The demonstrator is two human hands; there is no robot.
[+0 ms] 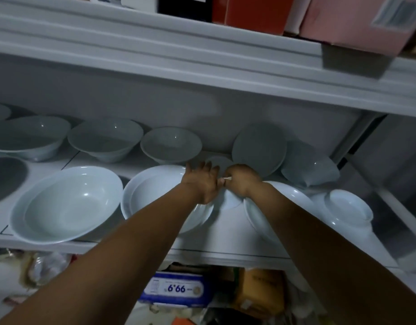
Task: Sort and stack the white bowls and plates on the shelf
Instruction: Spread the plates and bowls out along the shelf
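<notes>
while both hands meet behind the stacked bowls (155, 195) on the shelf (225, 231), left hand (202, 181) fingers spread apart, right hand (241, 182) fingers pinch a small white item (227, 178).

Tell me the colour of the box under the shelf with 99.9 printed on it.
The box is blue with a white label panel, shown in the head view.

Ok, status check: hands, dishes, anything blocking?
Left hand open over the front bowl. Right hand closed beside it; what it holds unclear. Small dish just behind. Leaning plate crowds the right.
</notes>
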